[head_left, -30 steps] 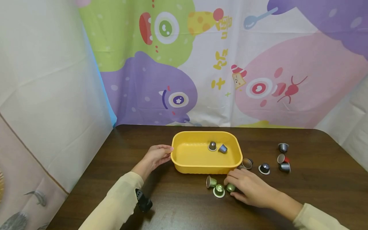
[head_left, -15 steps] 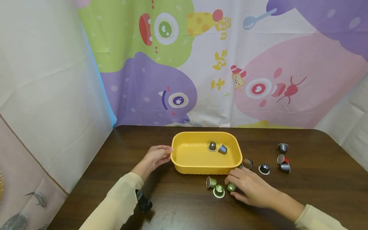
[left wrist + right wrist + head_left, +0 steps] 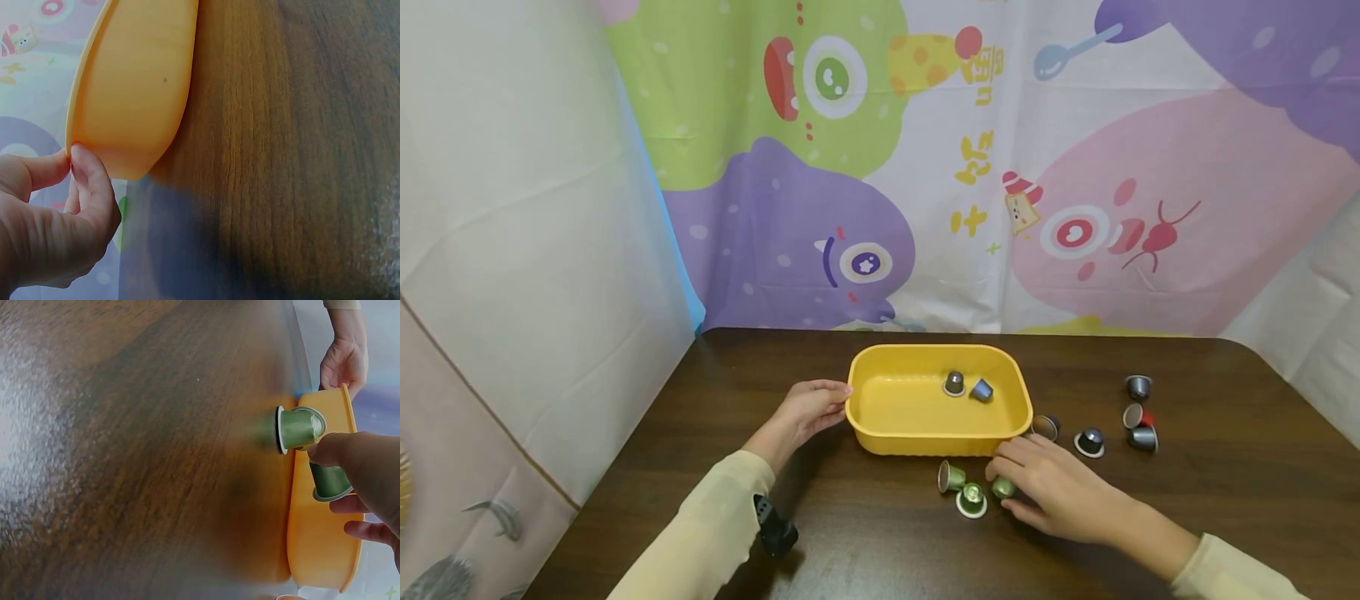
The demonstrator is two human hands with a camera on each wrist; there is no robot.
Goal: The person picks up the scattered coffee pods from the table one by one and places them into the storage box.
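Observation:
A yellow plastic tub (image 3: 917,444) stands on the dark table, with a dark coffee capsule (image 3: 954,382) and a blue coffee capsule (image 3: 981,390) inside. My left hand (image 3: 808,408) pinches the rim at its left end between thumb and fingers; the left wrist view shows this grip close up on the tub wall (image 3: 134,81). In front of the tub, my right hand (image 3: 1060,492) holds a green coffee capsule (image 3: 329,481) between thumb and fingers. Two more green capsules lie just left of it: one on its side (image 3: 951,476), one upright on its rim (image 3: 972,498).
Right of the tub lie several more capsules: one with its open-looking face showing (image 3: 1045,427), a black one (image 3: 1090,441), a red one (image 3: 1137,415) between two grey-blue ones (image 3: 1138,386). A cartoon-printed curtain (image 3: 955,167) hangs behind the table (image 3: 865,533).

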